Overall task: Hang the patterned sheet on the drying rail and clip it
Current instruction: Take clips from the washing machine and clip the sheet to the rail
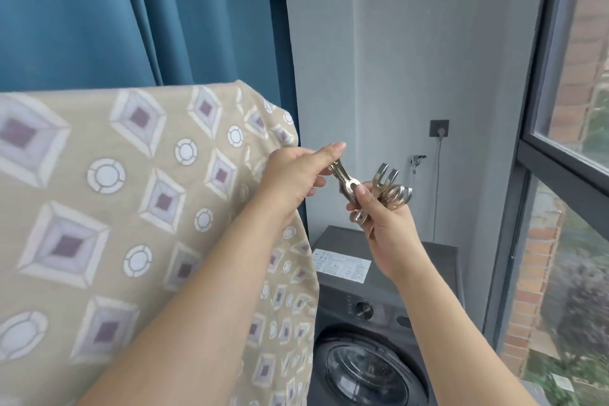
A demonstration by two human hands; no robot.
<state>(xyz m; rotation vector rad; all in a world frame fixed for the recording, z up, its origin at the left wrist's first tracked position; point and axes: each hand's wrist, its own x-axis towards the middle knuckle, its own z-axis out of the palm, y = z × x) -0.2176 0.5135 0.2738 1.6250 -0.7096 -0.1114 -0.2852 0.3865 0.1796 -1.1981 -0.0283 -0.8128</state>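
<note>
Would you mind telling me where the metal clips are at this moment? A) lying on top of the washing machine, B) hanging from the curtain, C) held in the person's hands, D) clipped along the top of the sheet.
C: the right hand grips a bunch of metal clips, and the left hand pinches one clip beside the hung sheet.

Both raised hands' fingers [333, 150] pinched, left hand [293, 175], right hand [385, 224].

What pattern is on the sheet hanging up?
Beige sheet printed with purple-centred diamonds and white circles, clearest in the head view.
</note>
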